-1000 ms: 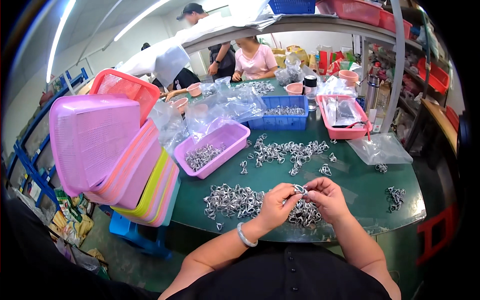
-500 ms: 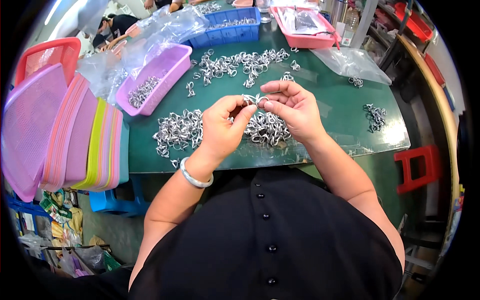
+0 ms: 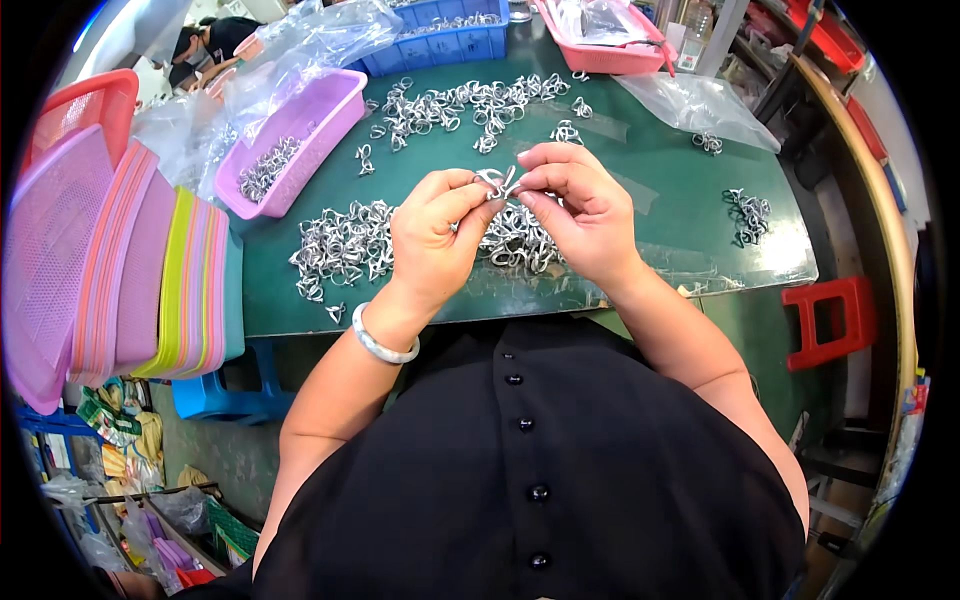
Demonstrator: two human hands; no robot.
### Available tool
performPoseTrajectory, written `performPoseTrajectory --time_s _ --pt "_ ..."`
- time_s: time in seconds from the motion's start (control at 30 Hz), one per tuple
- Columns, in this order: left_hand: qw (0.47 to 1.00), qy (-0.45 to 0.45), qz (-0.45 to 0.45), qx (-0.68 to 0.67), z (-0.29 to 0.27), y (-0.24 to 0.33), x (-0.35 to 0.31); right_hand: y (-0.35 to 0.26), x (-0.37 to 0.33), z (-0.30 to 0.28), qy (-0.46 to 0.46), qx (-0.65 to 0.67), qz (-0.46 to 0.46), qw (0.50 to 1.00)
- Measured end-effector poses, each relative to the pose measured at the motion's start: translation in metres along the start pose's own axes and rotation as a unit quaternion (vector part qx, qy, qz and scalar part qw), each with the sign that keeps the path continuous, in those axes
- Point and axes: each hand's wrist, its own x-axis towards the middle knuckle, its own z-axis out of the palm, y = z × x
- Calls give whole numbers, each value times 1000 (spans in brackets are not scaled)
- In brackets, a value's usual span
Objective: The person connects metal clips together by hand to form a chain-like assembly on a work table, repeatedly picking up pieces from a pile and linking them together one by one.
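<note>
Green surface [image 3: 680,190] below, covered with metal parts. Left hand [image 3: 432,238] and right hand [image 3: 580,215] close together above near pile of clips [image 3: 350,245], fingertips pinching one small metal clip [image 3: 497,183] between them. Purple tray [image 3: 300,135] further left, stacked baskets [image 3: 110,270] beyond.

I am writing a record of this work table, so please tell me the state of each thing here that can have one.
left hand: raised, pinching a small metal part
right hand: raised, pinching the same part
small metal part: held between both hands, above the table
pile of metal parts: loose on the green table
purple tray: open, partly filled with metal parts
clear plastic bag: lying flat
stacked trays: standing on edge
</note>
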Motion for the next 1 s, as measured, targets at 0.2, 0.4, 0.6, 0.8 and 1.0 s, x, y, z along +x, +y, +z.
performPoseTrajectory --time_s 0.2,0.4,0.6,0.8,1.0 --pt "999 11 26 32 0 -1 -2 -1 0 -1 -5 -46 -25 999" --pt "999 5 22 30 1 -4 -4 1 -4 2 3 18 41 999" --pt "995 25 -35 -90 5 -13 -8 -2 -3 3 1 -65 -27 998" --pt "999 29 22 -26 4 -15 -7 -2 -4 4 2 -57 -14 998" --pt "997 -7 -48 -68 1 -12 -9 -1 -6 7 9 39 88 995"
